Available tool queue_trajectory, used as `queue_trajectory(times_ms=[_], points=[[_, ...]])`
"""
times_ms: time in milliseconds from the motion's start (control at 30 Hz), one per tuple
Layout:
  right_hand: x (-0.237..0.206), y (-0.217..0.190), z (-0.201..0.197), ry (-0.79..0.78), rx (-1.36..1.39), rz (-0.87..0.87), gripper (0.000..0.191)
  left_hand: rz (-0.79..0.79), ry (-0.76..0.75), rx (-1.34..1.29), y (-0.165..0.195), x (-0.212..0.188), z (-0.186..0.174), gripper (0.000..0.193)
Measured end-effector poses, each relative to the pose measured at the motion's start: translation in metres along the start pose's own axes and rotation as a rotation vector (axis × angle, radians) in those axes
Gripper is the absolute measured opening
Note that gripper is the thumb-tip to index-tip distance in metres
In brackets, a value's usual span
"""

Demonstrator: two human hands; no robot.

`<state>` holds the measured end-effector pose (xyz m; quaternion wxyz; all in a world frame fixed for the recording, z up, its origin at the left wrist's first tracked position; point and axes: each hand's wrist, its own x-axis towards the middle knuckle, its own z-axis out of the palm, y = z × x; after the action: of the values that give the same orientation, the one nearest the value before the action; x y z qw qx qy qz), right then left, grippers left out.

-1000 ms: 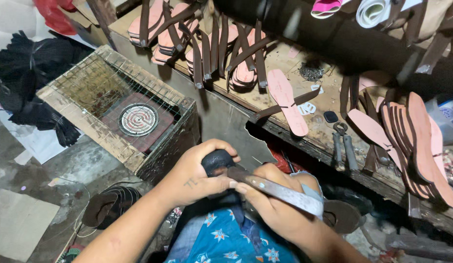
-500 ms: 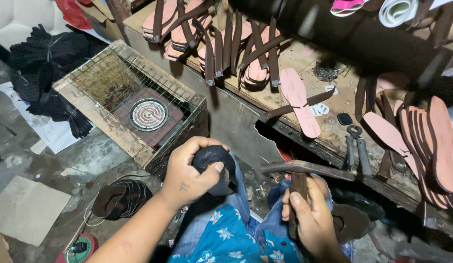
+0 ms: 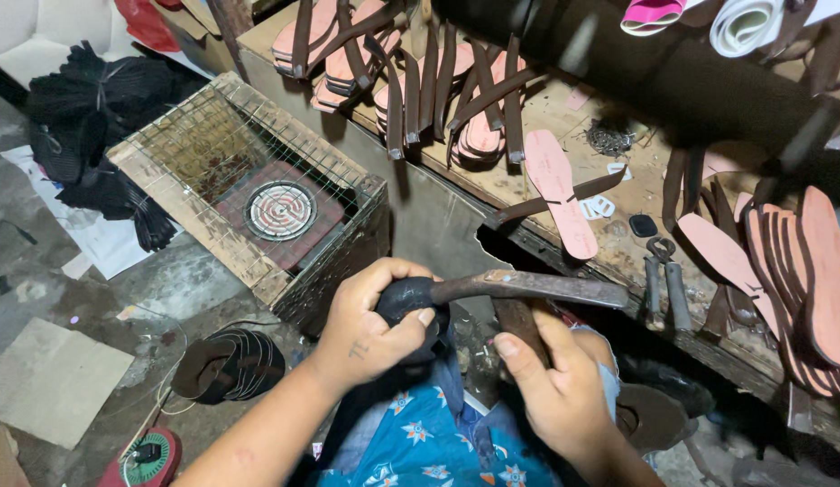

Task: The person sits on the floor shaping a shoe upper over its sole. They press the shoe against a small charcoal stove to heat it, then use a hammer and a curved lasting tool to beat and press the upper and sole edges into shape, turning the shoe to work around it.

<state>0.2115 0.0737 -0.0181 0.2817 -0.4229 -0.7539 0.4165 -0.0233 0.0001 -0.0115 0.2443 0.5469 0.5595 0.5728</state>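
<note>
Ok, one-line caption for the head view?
Left hand grips a dark rounded piece; right hand holds a rusty metal tool against it.

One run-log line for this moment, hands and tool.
left hand: grips dark rounded piece | right hand: grips brown strap | metal tool: juts right from piece | pliers: on bench

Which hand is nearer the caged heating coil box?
Left. The left hand sits just right of the wire-caged heater box; the right hand is farther right, beyond it.
</note>
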Motion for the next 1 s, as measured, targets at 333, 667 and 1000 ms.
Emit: queue_trajectory(times_ms=[333,667,1000], points=[[-0.014,-0.048,-0.058,0.058,-0.307,-0.190,0.036,0.050,-0.138,0.115,-0.006,0.000,0.039,0.044],[-0.063,0.017,-0.094,0.309,-0.352,0.222,0.047,0.287,-0.396,0.354,-0.037,-0.006,0.131,0.056],[-0.094,0.069,-0.066,0.221,-0.625,-0.075,0.029,0.281,-0.496,0.407,-0.050,-0.006,0.149,0.053]])
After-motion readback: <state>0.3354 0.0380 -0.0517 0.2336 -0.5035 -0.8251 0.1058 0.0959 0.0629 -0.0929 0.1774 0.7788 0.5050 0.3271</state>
